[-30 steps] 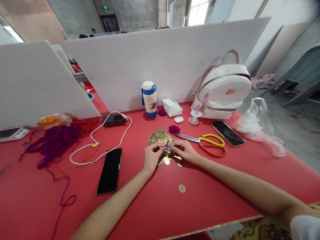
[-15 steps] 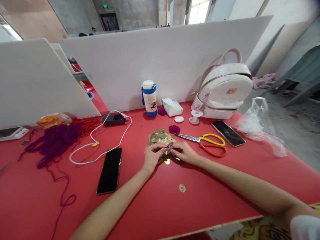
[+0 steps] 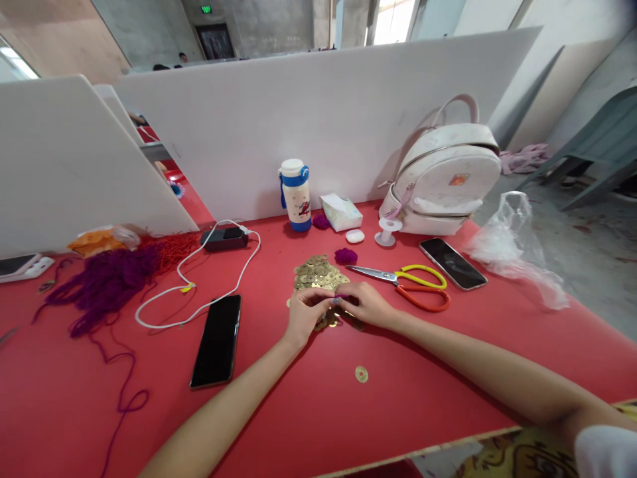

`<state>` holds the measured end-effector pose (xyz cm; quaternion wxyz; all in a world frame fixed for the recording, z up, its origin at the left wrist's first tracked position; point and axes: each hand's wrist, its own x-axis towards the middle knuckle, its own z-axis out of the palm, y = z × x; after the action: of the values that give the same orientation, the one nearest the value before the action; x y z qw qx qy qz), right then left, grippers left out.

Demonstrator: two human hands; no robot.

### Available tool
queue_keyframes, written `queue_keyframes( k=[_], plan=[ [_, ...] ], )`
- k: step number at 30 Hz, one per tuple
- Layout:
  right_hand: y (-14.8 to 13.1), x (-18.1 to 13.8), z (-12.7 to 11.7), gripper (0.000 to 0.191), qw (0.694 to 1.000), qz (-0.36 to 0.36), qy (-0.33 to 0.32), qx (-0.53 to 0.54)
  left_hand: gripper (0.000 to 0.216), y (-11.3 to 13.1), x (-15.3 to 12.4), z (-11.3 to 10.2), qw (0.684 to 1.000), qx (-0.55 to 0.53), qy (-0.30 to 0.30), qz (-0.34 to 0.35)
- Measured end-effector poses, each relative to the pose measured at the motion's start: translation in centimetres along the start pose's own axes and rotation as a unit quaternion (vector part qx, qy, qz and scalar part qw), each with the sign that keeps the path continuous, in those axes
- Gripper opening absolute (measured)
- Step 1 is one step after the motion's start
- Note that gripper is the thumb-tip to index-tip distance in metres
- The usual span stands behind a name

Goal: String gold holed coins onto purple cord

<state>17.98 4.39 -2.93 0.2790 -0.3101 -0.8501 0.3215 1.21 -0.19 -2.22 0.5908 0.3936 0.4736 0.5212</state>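
Observation:
My left hand (image 3: 307, 312) and my right hand (image 3: 365, 305) meet fingertip to fingertip over a pile of brass-coloured coins (image 3: 318, 273). Both are closed in a pinch on a short piece of purple yarn (image 3: 340, 296), most of it hidden by the fingers. Whether a coin is also between the fingertips I cannot tell. One single coin (image 3: 361, 374) with a square hole lies apart, nearer the table's front edge. Just behind the right hand is a small purple yarn ball (image 3: 346, 256).
Scissors (image 3: 398, 277) with yellow and orange handles lie right of the coins. A black phone (image 3: 215, 342) and a white cable (image 3: 164, 326) are on the left, beyond them tangled purple yarn (image 3: 112, 282). Behind stand a bottle (image 3: 297, 199), a spool (image 3: 388, 232) and a backpack (image 3: 448, 176).
The purple yarn loop that stood up between my fingertips has been drawn down and now shows only as a short line. Both hands stay over the coins; the view has shifted slightly.

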Motion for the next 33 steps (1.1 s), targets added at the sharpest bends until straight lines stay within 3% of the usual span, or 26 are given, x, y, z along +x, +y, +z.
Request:
queue_keyframes(
  k=[6, 10, 16, 22, 33],
  plan=[
    [0.23, -0.13, 0.27, 0.009, 0.998, 0.055, 0.027, 0.015, 0.024, -0.17, 0.39, -0.37, 0.996, 0.067, 0.032, 0.04],
    [-0.08, -0.27, 0.04, 0.014, 0.997, 0.042, 0.049, 0.044, 0.02, -0.28, 0.81, -0.56, 0.995, 0.067, 0.029, 0.067],
    [-0.16, -0.12, -0.36, 0.029, 0.995, 0.003, 0.045, 0.088, 0.024, -0.37, 0.66, -0.3, 0.997, 0.053, -0.014, 0.046],
    [0.33, -0.24, -0.28, 0.038, 0.982, 0.012, 0.078, 0.171, 0.034, -0.3, 0.69, -0.21, 0.998, 0.018, -0.002, 0.055],
    [0.47, -0.26, -0.58, 0.037, 0.965, 0.03, 0.137, 0.22, 0.041, -0.42, 0.79, -0.33, 0.999, 0.009, 0.01, 0.041]
  ],
)
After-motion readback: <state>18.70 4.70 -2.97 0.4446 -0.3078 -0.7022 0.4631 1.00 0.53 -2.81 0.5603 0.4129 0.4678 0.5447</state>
